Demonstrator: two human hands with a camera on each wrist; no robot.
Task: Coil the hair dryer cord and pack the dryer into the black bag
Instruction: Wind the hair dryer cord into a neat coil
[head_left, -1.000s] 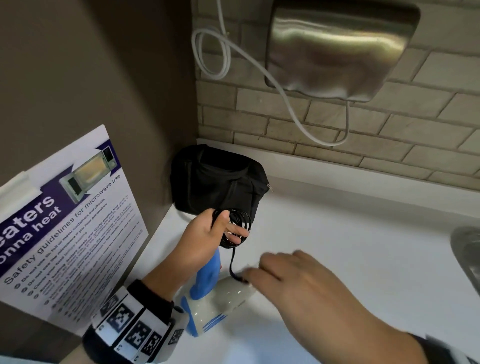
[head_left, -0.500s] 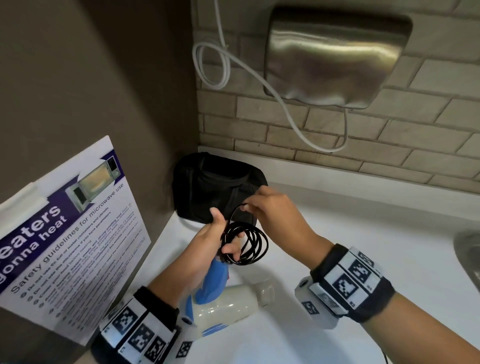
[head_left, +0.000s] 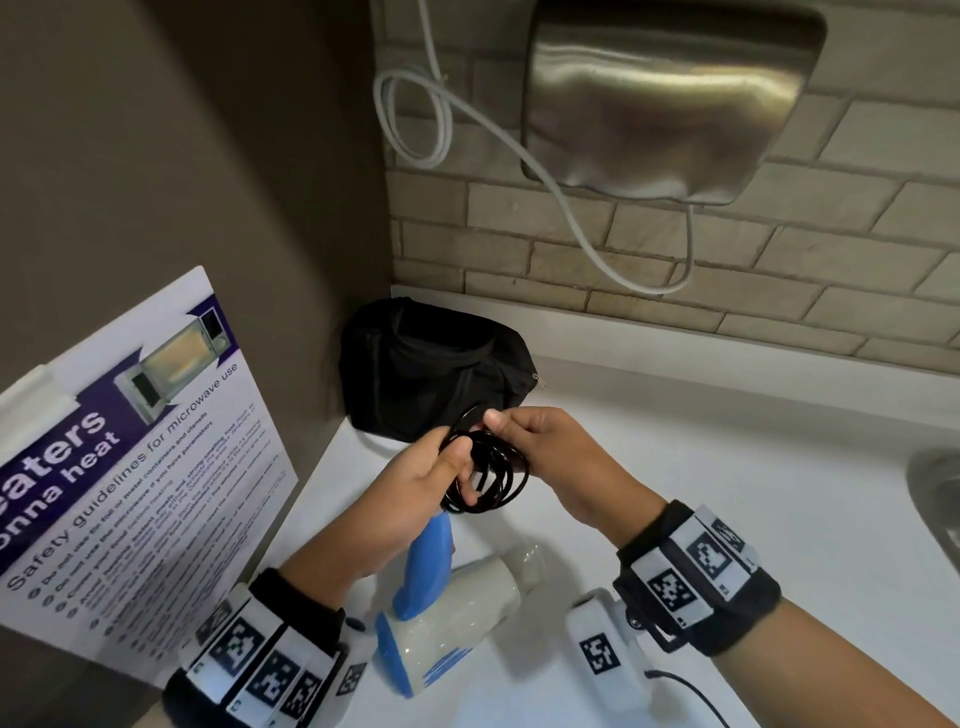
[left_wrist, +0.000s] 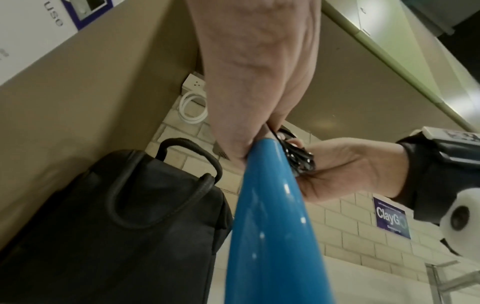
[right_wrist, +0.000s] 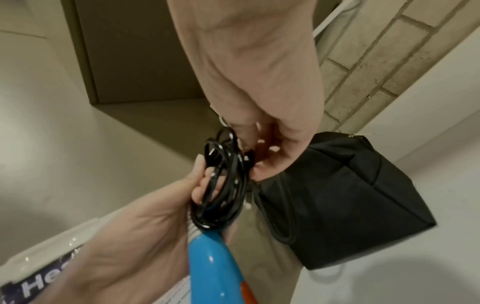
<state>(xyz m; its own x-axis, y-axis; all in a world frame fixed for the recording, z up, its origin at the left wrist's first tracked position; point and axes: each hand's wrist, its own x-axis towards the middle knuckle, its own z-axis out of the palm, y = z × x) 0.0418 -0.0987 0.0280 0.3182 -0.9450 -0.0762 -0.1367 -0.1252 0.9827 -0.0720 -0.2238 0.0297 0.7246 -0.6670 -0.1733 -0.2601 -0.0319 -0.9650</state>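
Note:
A white hair dryer (head_left: 457, 603) with a blue handle (head_left: 428, 561) hangs just above the white counter (head_left: 753, 519). My left hand (head_left: 415, 483) grips the handle's top end and the black coiled cord (head_left: 491, 475) together. My right hand (head_left: 540, 447) pinches the upper loops of the cord (right_wrist: 223, 185) with its fingertips (right_wrist: 262, 156). In the left wrist view the blue handle (left_wrist: 272, 226) runs up into my fist, with the cord (left_wrist: 298, 158) beside it. The black bag (head_left: 431, 369) stands in the corner right behind both hands, top open.
A microwave safety poster (head_left: 124, 467) leans on the brown wall at left. A steel hand dryer (head_left: 665, 98) with a white cable (head_left: 571, 208) hangs on the brick wall above. A sink rim (head_left: 935, 499) shows at far right.
My right hand rose from the dryer's body to the coil and now pinches its upper loops. The coil has grown larger. The left hand kept its hold and lifted slightly.

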